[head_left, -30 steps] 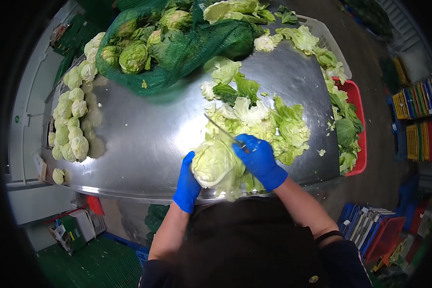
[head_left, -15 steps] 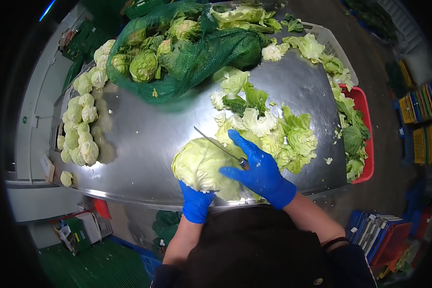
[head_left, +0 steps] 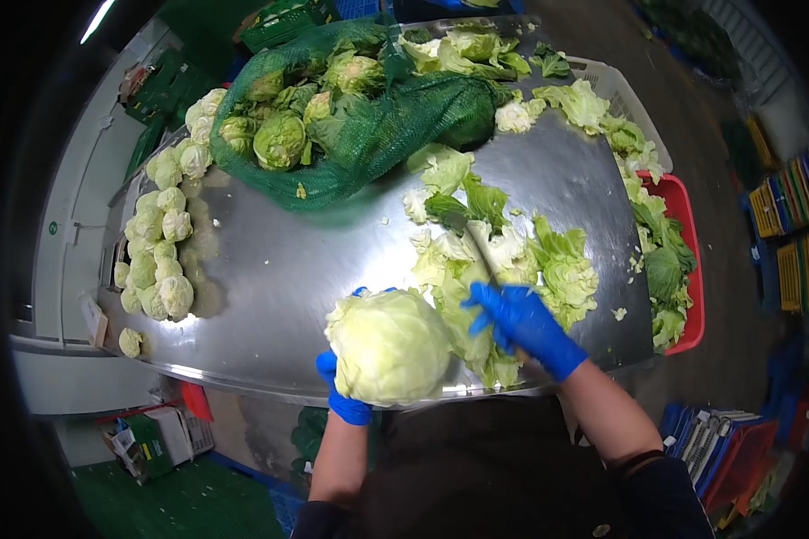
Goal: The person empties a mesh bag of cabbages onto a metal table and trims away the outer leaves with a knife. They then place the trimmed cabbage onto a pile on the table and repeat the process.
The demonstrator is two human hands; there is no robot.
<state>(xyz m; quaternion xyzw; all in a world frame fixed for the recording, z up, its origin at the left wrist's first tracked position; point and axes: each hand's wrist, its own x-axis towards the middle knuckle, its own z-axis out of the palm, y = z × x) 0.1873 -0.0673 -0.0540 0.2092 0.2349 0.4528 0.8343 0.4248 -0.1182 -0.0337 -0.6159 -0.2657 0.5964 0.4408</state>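
My left hand point(head_left: 339, 395), in a blue glove, cups a pale green cabbage head point(head_left: 388, 346) from below at the near edge of the steel table point(head_left: 279, 260); only its fingertips show around the cabbage. To the right of the cabbage, my gloved right hand point(head_left: 523, 325) grips a knife point(head_left: 479, 251) whose blade points up and away over a heap of loose cabbage leaves point(head_left: 512, 269).
A green net sack of cabbages point(head_left: 360, 108) lies at the far side. Trimmed cabbages point(head_left: 157, 251) line the table's left edge. A red crate point(head_left: 679, 260) of leaves stands to the right, with a white crate point(head_left: 616, 81) behind it. Coloured crates sit on the floor.
The cabbage has been turned and drawn toward the near edge, smooth side up. My right hand has come off it to the right, and the knife now points away over the leaves.
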